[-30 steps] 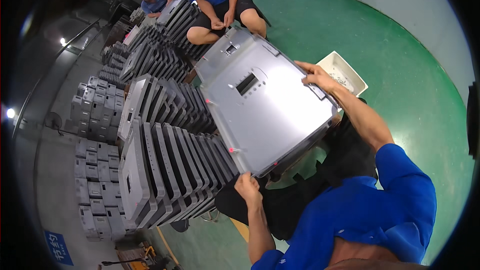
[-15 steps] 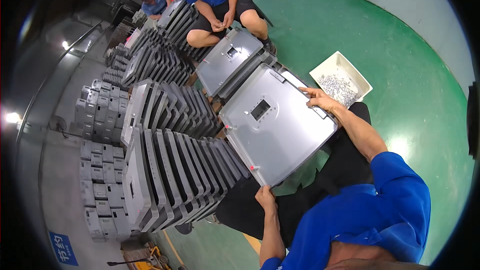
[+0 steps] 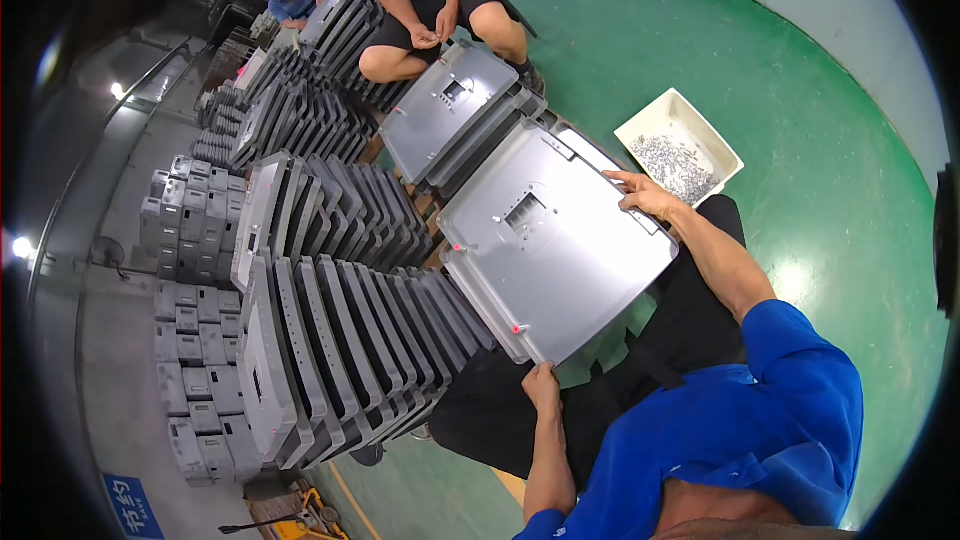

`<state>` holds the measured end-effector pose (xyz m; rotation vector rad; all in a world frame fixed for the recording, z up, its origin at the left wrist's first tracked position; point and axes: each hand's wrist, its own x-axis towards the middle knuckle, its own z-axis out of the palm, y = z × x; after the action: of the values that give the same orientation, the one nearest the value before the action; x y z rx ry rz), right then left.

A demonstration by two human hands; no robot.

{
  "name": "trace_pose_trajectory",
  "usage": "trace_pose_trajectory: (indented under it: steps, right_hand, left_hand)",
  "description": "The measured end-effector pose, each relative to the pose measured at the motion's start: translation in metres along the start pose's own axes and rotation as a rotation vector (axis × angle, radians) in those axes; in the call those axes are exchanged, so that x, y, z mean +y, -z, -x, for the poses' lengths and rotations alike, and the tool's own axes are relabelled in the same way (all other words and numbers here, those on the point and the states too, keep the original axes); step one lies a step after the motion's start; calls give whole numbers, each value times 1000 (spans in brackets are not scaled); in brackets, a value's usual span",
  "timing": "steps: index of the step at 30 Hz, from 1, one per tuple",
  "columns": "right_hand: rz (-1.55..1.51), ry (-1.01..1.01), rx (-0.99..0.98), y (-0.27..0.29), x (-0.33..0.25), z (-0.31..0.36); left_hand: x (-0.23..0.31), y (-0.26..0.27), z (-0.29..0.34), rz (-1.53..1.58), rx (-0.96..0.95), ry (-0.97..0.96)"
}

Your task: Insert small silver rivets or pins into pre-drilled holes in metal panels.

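Observation:
A large silver-grey metal panel (image 3: 570, 250) lies tilted in front of me, over another panel whose edge shows beneath its left side. It has a small rectangular cut-out with small holes around it, and two red-tipped pegs on its left side. Pinched at the near corner is my left hand (image 3: 543, 387), its fingers partly hidden under the rim. My right hand (image 3: 650, 198) grips the right-hand edge, next to a dark slotted strip.
Rows of similar grey panels (image 3: 340, 340) stand on edge at left. Beyond my panel lies another panel stack (image 3: 450, 110), where a seated co-worker (image 3: 420, 0) holds both hands together. A cream bin (image 3: 728, 135) of small metal parts sits on the green floor at right.
The panel's near end has shifted slightly right and away, with my left hand moving along. More of the panel underneath shows at the left edge. The whole view has moved a little.

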<state>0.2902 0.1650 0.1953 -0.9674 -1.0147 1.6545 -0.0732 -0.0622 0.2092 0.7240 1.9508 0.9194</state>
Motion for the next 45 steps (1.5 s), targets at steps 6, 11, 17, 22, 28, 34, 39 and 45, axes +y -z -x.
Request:
trace_pose_trajectory:
  steps: [6, 11, 17, 22, 28, 34, 39, 45]
  right_hand:
    - [75, -4, 35, 0, 2, 0]
    - [89, 10, 55, -2, 6, -2]
    - [152, -12, 111, 5, 14, 6]
    - [164, -22, 106, -8, 11, 2]
    - [359, 62, 162, 13, 33, -12]
    - [36, -45, 73, -3, 7, 1]
    - [83, -13, 69, -4, 15, -1]
    - [28, -7, 43, -4, 15, 1]
  left_hand:
    - [-10, -1, -11, -63, -35, 139]
    - [-21, -3, -23, -24, -27, 180]
    - [-7, -12, -12, 33, -43, 218]
    - [-26, 3, -11, -20, 28, 179]
    - [-7, -11, -24, 42, 12, 10]
    - [-10, -7, -19, 127, 32, 93]
    - [-21, -5, -28, 56, 48, 67]
    - [-21, -8, -26, 84, 52, -27]
